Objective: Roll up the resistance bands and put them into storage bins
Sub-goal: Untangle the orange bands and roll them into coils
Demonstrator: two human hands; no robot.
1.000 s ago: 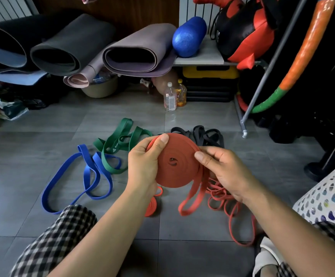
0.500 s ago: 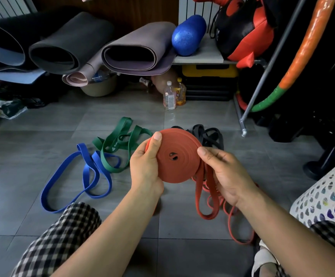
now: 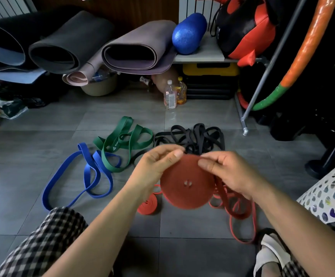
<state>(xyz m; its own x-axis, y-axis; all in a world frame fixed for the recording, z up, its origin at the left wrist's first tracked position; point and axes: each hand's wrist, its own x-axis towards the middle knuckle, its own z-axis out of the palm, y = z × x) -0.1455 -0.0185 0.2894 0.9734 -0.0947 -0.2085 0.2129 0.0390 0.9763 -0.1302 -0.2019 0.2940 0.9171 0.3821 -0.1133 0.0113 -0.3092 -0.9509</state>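
The white perforated bin (image 3: 326,198) is cut off at the right edge, interior unseen. The orange band coil (image 3: 186,186) is held above the floor tiles, its loose tail (image 3: 240,213) partly hidden behind the right hand (image 3: 232,172). That hand and the left hand (image 3: 154,166) pinch the coil's upper rim with curled fingers; fingertip contact is blurred.

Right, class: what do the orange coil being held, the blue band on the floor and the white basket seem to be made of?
Orange coil: probably matt rubber or latex; dull face, thin wound layers. Blue band: likely the same, smoother; it flops in soft loops with a faint sheen. White basket: apparently moulded plastic; regular punched holes.
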